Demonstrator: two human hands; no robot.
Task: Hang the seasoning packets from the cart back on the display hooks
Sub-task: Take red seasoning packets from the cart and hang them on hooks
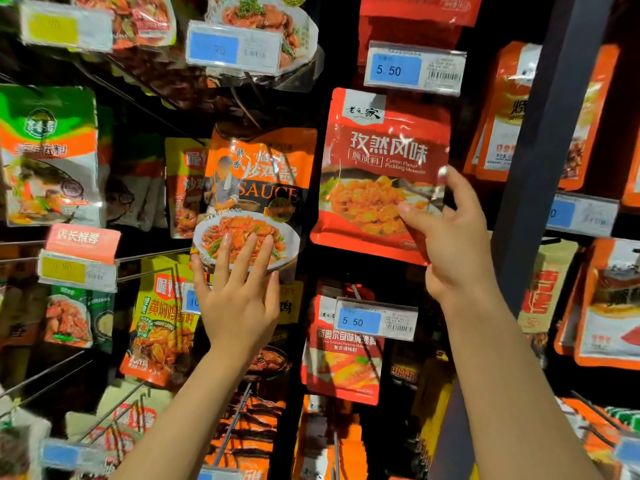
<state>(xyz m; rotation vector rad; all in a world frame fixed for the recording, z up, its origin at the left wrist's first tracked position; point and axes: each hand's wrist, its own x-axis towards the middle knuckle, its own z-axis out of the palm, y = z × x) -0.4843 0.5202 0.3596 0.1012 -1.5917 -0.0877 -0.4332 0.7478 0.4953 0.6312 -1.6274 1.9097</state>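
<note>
A red cumin-flavour packet point(381, 168) hangs upright right of centre, just below a 5.50 price tag point(414, 68). My right hand point(450, 237) pinches its lower right corner between thumb and fingers. To its left is an orange packet marked SAUCE point(263, 181) with a plate of food printed on it. My left hand point(239, 292) lies flat against its lower part, fingers straight and spread. The hooks behind both packets are hidden, and the cart is out of view.
Packets on wire hooks fill the display all round: a green-and-orange one point(48, 154) at left, a yellow one point(162, 320) lower left, a red one point(343, 348) under a second 5.50 tag. A dark upright post point(540, 140) stands right of my right hand.
</note>
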